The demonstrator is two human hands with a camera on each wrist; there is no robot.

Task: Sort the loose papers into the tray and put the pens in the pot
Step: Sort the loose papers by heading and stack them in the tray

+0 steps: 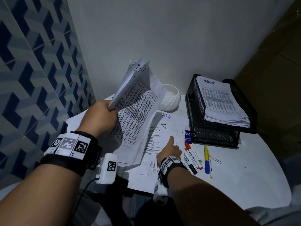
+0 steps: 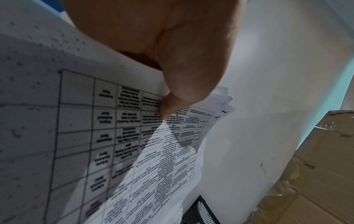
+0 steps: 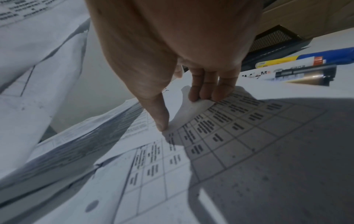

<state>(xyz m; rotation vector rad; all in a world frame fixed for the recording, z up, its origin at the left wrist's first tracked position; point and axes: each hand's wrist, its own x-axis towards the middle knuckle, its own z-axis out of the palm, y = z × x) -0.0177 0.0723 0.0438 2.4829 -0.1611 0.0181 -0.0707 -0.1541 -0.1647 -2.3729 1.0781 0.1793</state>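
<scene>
My left hand [image 1: 110,111] grips a bundle of printed papers [image 1: 136,101] by its edge and holds it up, tilted, above the table; in the left wrist view the thumb [image 2: 172,100] pinches those sheets [image 2: 134,144]. My right hand [image 1: 172,145] is low on the loose papers [image 1: 156,139] on the table. In the right wrist view its thumb and curled fingers [image 3: 206,92] pinch the lifted corner of one printed sheet [image 3: 229,128]. Several markers [image 1: 193,158] and a yellow-blue pen [image 1: 206,160] lie right of that hand. The white pot [image 1: 171,98] stands behind the papers. The black mesh tray [image 1: 195,128] holds a paper stack [image 1: 223,100].
A paper clip [image 1: 216,160] lies by the pens and a blue card [image 1: 188,136] pokes out beside the tray. The white round table [image 1: 244,185] meets a white wall at the back. A cardboard box [image 1: 276,66] stands right of the tray, and a tiled wall [image 1: 32,70] is on the left.
</scene>
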